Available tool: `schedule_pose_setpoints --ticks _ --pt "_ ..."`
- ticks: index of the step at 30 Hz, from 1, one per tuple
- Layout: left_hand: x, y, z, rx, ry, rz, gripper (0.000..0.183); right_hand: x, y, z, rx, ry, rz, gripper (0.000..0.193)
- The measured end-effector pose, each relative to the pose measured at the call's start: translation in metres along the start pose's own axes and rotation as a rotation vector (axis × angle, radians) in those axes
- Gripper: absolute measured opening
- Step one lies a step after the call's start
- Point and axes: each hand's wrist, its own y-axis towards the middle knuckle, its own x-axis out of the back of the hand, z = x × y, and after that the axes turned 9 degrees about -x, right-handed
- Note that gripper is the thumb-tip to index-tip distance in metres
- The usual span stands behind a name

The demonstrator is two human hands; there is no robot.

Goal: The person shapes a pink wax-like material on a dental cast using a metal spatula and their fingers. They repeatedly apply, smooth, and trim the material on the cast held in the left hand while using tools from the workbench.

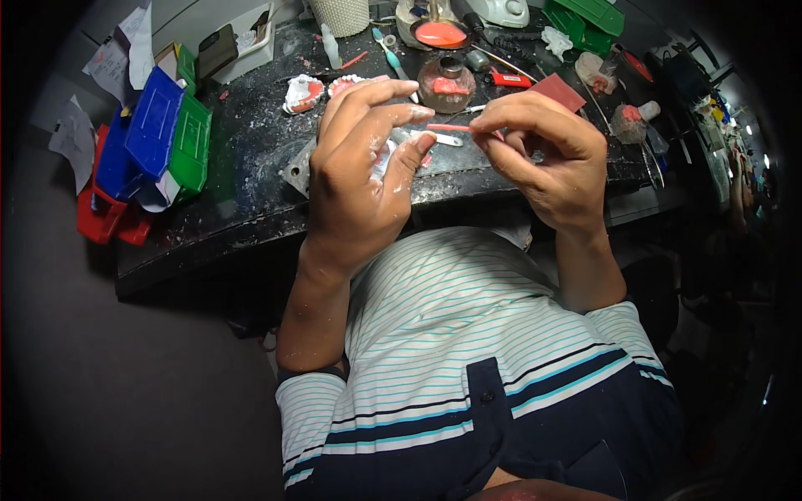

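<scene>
My right hand pinches a thin pink wax strip between thumb and fingers, and the strip points left. Its free end reaches the gap between the thumb and fingertips of my left hand, which is open, curved and dusted with white powder. Contact between that end and the left fingertips cannot be made out. Behind the left hand, a whitish and pink piece shows only in part. A white flat handle with a hole lies below the strip. Beyond it stands a glass burner jar with pink wax on it.
Dental models with pink gums sit at the back of the black bench. A toothbrush, a red lighter and a pink wax sheet lie beyond my hands. Blue and green bins stand left.
</scene>
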Motion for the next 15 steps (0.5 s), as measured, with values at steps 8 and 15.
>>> schedule_pose_setpoints --ticks 8,15 --pt "-0.009 0.000 -0.001 -0.055 0.076 -0.020 0.012 -0.005 -0.007 0.003 -0.089 0.018 0.002 0.014" --pt "-0.006 -0.007 -0.003 0.023 0.075 0.007 0.009 -0.009 -0.008 -0.001 -0.072 -0.035 0.011 0.011"
